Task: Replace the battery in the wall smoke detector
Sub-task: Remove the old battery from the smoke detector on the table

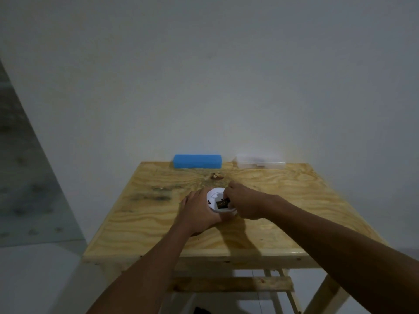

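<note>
A round white smoke detector lies back side up in the middle of the wooden table. My left hand wraps around its left and near rim and holds it down. In the detector's open back sits a dark rectangular battery. My right hand comes in from the right, and its fingertips pinch the battery's right end. Much of the detector's right side is hidden behind that hand.
A blue rectangular box stands at the table's far edge against the white wall. To its right is a clear plastic box with dark items inside. The table's near edge has wooden cross bars below it.
</note>
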`<state>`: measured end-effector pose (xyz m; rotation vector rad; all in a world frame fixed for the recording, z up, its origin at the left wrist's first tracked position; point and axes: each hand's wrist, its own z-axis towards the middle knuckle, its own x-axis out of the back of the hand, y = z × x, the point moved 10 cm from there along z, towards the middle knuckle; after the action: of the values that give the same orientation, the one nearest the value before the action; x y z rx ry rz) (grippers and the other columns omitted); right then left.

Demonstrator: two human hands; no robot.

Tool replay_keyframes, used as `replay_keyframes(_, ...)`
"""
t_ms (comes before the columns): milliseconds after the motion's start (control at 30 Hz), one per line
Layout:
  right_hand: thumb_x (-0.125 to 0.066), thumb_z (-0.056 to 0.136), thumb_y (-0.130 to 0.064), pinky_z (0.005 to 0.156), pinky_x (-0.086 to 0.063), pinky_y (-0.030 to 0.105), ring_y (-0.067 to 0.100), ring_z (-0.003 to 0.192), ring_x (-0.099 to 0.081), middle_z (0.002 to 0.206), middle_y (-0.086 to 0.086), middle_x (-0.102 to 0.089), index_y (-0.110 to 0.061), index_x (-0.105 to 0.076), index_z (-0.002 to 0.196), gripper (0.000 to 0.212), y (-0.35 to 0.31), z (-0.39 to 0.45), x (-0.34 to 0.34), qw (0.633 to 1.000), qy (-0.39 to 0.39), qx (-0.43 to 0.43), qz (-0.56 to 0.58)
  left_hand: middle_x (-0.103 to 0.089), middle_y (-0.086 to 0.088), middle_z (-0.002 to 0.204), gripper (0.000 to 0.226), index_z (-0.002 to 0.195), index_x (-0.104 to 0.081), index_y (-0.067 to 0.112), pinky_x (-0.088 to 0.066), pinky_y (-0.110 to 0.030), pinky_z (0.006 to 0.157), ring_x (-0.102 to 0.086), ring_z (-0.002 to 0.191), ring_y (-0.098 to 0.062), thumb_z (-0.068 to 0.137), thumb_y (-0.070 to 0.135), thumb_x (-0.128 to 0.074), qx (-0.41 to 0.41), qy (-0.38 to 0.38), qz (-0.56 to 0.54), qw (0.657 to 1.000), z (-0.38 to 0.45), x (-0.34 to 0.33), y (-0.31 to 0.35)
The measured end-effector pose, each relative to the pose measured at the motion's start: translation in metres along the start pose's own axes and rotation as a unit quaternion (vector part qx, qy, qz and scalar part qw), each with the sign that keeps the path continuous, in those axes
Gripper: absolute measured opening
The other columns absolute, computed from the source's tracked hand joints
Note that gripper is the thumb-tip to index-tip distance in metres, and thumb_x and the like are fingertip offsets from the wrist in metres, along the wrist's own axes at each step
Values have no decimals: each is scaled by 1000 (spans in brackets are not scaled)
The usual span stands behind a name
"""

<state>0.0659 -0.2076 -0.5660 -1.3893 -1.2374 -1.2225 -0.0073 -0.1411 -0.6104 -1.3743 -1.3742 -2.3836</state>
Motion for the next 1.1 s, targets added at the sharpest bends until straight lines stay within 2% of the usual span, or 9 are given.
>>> replay_keyframes(67, -57, 91, -12, 102, -37, 35, 26, 119, -42, 132, 15, -45, -3, -46, 132, 43, -6, -3, -1, 997, 23, 15, -66, -61, 16, 118, 92, 123, -50, 50, -45, -46, 99, -54, 111, -15, 44, 95, -61, 0, 3, -1, 1000, 0, 1, 1)
replay_keyframes(167, -59, 90, -13, 100, -38, 34, 24, 117, -43, 132, 14, -45, -5, -45, 133, 46, -1, -5, -2, 996, 47, 14, -72, -62, 17, 114, 90, 121, -51, 47, -47, -45, 96, -56, 107, -14, 45, 94, -62, -3, 7, 0, 1000, -1, 4, 4)
replay_keyframes(433, -53, 93, -12, 88, -42, 27, 19, 107, -49, 125, 8, -50, -13, -54, 121, 28, 29, -12, 5, 984, 93, -59, 137, -60, 21, 116, 84, 126, -48, 50, -46, -45, 97, -53, 109, -11, 54, 91, -61, -6, -7, 16, 1000, 1, -4, 0)
replay_keyframes(500, -51, 94, -11, 85, -39, 26, 20, 107, -49, 126, 9, -51, -13, -54, 119, 26, 31, -15, 5, 977, 110, -67, 169, -55, 18, 126, 81, 131, -47, 44, -41, -43, 102, -46, 117, -13, 62, 82, -65, -11, -12, -13, 1000, -2, 0, 0)
replay_keyframes(600, -49, 94, -10, 89, -41, 31, 24, 110, -50, 127, 11, -51, -12, -54, 120, 26, 33, -19, 2, 971, 114, -69, 201, -42, 15, 133, 72, 141, -44, 31, -31, -33, 102, -28, 124, -6, 79, 53, -73, -16, 8, -80, 997, -6, 9, 2)
replay_keyframes(700, -49, 95, -11, 86, -40, 28, 22, 108, -52, 125, 10, -55, -12, -55, 121, 27, 31, -18, 1, 962, 114, -69, 240, -51, 11, 131, 56, 137, -54, 28, -28, -26, 97, -31, 119, -4, 85, 39, -73, -38, 14, -86, 996, -9, 10, 10)
replay_keyframes(800, -51, 94, -10, 80, -39, 24, 16, 99, -51, 121, 9, -59, -13, -58, 119, 26, 30, -16, 4, 948, 124, -66, 287, -57, 10, 117, 37, 123, -64, 29, -31, -28, 92, -36, 116, -15, 87, 34, -71, -53, 19, -65, 996, -7, 10, 19)
replay_keyframes(1000, -57, 91, -10, 83, -40, 23, 18, 105, -58, 121, 8, -64, -11, -59, 123, 32, 36, -19, 4, 929, 152, -69, 330, -58, 11, 106, 29, 115, -68, 24, -33, -30, 93, -38, 112, -16, 87, 32, -71, -37, 46, -87, 994, -3, 11, 18)
replay_keyframes(1100, -58, 87, -11, 78, -48, 25, 18, 96, -62, 109, 7, -70, -12, -67, 116, 30, 39, -21, 2, 919, 174, -84, 343, -63, 5, 107, 30, 116, -69, 19, -31, -25, 89, -38, 110, -15, 88, 31, -70, -26, 62, -100, 993, -4, 13, 14)
